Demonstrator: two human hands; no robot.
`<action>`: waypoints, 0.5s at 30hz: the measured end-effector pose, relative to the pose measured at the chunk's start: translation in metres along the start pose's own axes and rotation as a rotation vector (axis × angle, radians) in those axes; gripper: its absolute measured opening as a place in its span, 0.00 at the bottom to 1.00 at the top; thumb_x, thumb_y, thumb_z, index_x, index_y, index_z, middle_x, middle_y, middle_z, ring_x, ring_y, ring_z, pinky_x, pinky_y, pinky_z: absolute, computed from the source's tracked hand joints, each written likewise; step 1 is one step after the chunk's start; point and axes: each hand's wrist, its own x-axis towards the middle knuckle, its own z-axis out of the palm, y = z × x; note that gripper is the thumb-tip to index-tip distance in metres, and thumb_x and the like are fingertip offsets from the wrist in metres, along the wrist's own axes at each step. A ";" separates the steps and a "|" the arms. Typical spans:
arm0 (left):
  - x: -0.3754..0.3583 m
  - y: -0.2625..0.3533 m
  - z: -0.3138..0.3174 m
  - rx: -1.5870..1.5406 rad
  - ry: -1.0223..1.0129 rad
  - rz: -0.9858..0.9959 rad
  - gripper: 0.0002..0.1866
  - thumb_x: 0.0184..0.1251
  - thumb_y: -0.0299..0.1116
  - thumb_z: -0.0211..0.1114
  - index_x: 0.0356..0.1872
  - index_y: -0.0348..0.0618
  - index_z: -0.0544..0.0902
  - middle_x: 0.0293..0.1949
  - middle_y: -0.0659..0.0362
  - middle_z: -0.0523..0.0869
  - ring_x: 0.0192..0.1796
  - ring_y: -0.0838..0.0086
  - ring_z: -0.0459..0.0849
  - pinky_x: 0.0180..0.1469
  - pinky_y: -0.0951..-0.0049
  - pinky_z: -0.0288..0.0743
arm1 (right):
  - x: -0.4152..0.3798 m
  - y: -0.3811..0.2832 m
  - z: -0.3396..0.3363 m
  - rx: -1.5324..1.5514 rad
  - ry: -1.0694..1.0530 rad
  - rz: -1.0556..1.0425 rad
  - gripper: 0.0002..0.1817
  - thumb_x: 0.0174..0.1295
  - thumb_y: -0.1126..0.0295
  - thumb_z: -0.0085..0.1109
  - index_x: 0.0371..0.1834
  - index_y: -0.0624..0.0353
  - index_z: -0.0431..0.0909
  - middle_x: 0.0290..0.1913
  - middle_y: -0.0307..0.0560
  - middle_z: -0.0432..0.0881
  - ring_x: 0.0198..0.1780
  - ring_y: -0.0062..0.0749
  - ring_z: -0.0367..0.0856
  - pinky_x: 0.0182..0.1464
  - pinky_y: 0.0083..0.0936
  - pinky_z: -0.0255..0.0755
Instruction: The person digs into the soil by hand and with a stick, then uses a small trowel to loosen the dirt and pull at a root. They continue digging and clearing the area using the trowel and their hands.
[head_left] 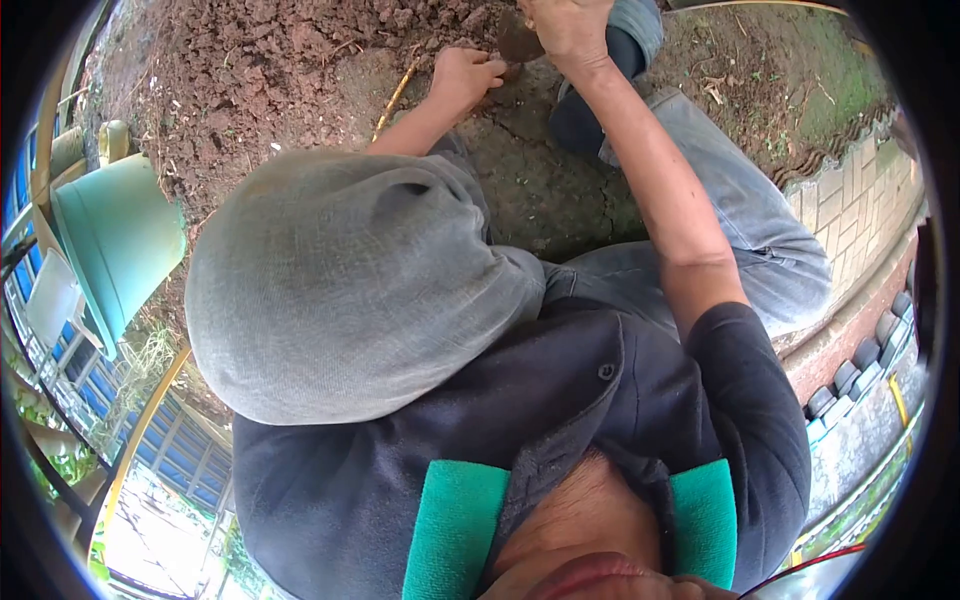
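My right hand (568, 30) is at the top of the view, closed around a small dark trowel (520, 42) whose blade points down into the brown soil (270, 70). Just to its left, my left hand (465, 75) rests on the soil with its fingers curled, right beside the blade; I cannot see anything in it. A thin yellow stick (395, 95) lies in the earth next to that hand. My bent knee in grey cloth (340, 280) fills the middle of the view and hides most of my left arm.
A teal plastic pot (115, 240) lies tilted at the left edge of the soil bed. Grey paving bricks (860, 190) and a row of kerb stones (850, 375) border the ground on the right. My right leg in grey trousers (740, 210) stretches alongside.
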 end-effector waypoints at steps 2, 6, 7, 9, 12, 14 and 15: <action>-0.001 0.006 -0.001 -0.090 0.053 -0.018 0.16 0.51 0.34 0.72 0.35 0.28 0.85 0.23 0.55 0.87 0.30 0.75 0.87 0.34 0.75 0.78 | 0.007 -0.002 0.001 0.014 0.003 -0.095 0.10 0.61 0.67 0.66 0.28 0.62 0.81 0.18 0.37 0.77 0.19 0.16 0.70 0.21 0.19 0.65; -0.001 0.000 -0.001 0.061 0.053 -0.007 0.12 0.53 0.31 0.70 0.32 0.29 0.85 0.27 0.52 0.87 0.32 0.73 0.88 0.31 0.76 0.77 | 0.019 -0.042 0.016 0.131 0.055 -0.437 0.08 0.61 0.71 0.64 0.30 0.64 0.80 0.20 0.37 0.77 0.20 0.16 0.70 0.22 0.18 0.65; -0.001 -0.003 0.000 0.033 0.043 -0.027 0.13 0.54 0.29 0.70 0.35 0.27 0.84 0.29 0.51 0.87 0.34 0.71 0.88 0.28 0.77 0.76 | 0.017 -0.049 0.017 0.154 0.043 -0.474 0.07 0.61 0.71 0.64 0.30 0.64 0.80 0.21 0.38 0.78 0.21 0.16 0.70 0.22 0.17 0.65; -0.003 0.001 -0.001 -0.034 0.036 -0.097 0.12 0.55 0.30 0.70 0.32 0.28 0.84 0.29 0.52 0.87 0.34 0.71 0.88 0.27 0.77 0.76 | 0.012 -0.055 0.015 0.169 0.010 -0.463 0.06 0.61 0.72 0.63 0.31 0.64 0.80 0.23 0.39 0.78 0.22 0.16 0.71 0.22 0.17 0.65; 0.005 0.005 -0.006 -0.170 0.028 -0.128 0.10 0.55 0.30 0.70 0.29 0.31 0.83 0.28 0.53 0.86 0.32 0.70 0.88 0.26 0.78 0.74 | 0.008 -0.079 0.005 0.144 -0.024 -0.267 0.06 0.62 0.71 0.63 0.32 0.63 0.80 0.25 0.39 0.78 0.23 0.17 0.71 0.24 0.17 0.65; 0.002 -0.002 -0.002 -0.276 0.019 -0.145 0.10 0.56 0.30 0.70 0.28 0.31 0.83 0.27 0.53 0.85 0.31 0.70 0.88 0.25 0.77 0.75 | 0.010 -0.059 0.004 0.095 -0.013 -0.339 0.08 0.62 0.69 0.64 0.32 0.63 0.80 0.26 0.38 0.78 0.23 0.18 0.71 0.25 0.19 0.65; 0.002 0.000 -0.001 -0.330 0.020 -0.142 0.09 0.56 0.29 0.70 0.27 0.31 0.83 0.27 0.53 0.85 0.30 0.69 0.87 0.25 0.77 0.75 | 0.012 -0.035 0.003 0.030 0.001 -0.418 0.09 0.62 0.67 0.64 0.32 0.62 0.80 0.26 0.38 0.79 0.23 0.18 0.71 0.25 0.20 0.66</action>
